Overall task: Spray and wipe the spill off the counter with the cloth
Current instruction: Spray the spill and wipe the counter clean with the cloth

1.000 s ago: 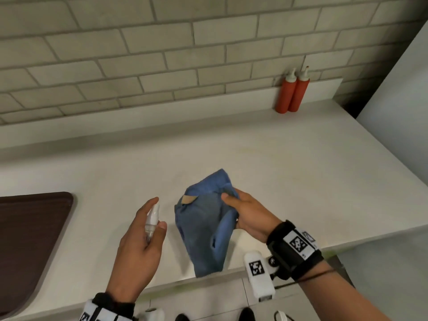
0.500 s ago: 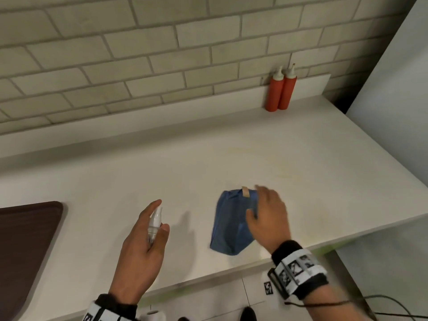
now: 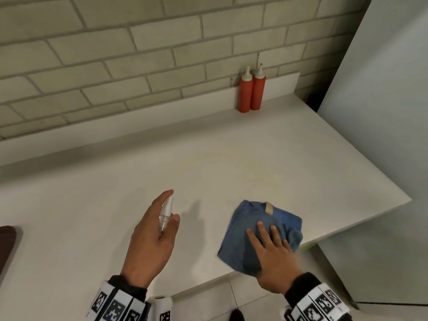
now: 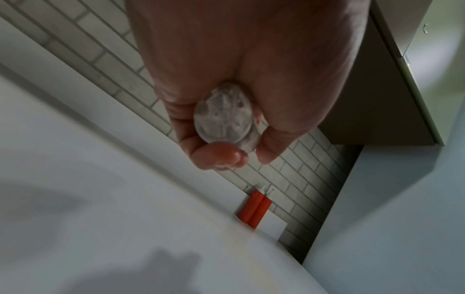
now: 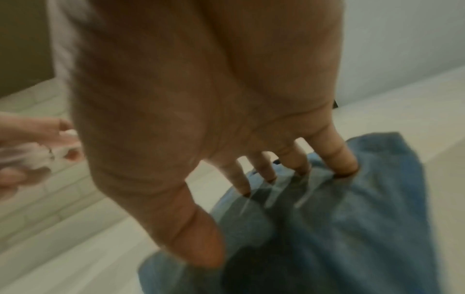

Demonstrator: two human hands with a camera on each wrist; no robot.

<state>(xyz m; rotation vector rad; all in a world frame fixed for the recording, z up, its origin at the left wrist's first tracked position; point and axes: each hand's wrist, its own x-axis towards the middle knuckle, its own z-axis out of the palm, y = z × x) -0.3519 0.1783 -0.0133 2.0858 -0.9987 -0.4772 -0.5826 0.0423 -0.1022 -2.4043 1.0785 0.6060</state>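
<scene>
A blue cloth (image 3: 245, 235) with a beige tag lies bunched on the white counter (image 3: 115, 205) near its front right edge. My right hand (image 3: 268, 249) lies flat on it, straight spread fingers (image 5: 337, 155) pressing into the fabric (image 5: 352, 228). My left hand (image 3: 155, 232) hovers above the counter to the cloth's left, fingers and thumb wrapped around a small clear spray bottle (image 3: 165, 212), index finger over its white top. The left wrist view shows the bottle's round base (image 4: 224, 115) in that grip. A faint yellowish smear (image 3: 250, 172) marks the counter beyond the cloth.
Two red squeeze bottles (image 3: 251, 91) stand against the brick backsplash at the back right. A pale tall panel (image 3: 382, 100) bounds the counter on the right. A dark brown mat's corner (image 3: 7, 242) shows at the far left. The counter's front edge runs just under my wrists.
My right hand carried the cloth from a pinched hold in the air down onto the counter, shifted right, and now lies flat on it. The left hand kept the spray bottle roughly in place.
</scene>
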